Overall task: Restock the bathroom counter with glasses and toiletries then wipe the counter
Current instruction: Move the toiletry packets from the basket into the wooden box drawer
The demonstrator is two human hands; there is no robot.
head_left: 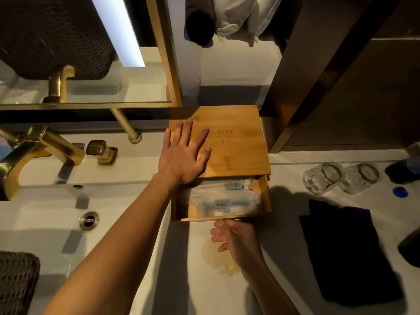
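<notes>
Wooden box (236,151) on the counter (284,223), its drawer (264,196) pulled partway out.

Wrapped toiletry packets (225,201) lie in the drawer. The left hand (185,153) rests flat and spread on the lid, grasping nothing; the right hand (236,237) has its fingers at the drawer's front edge. Two glasses (341,177) stand just right of the box, a dark cloth (345,253) nearer, a yellowish puddle (218,260) below the drawer.
</notes>
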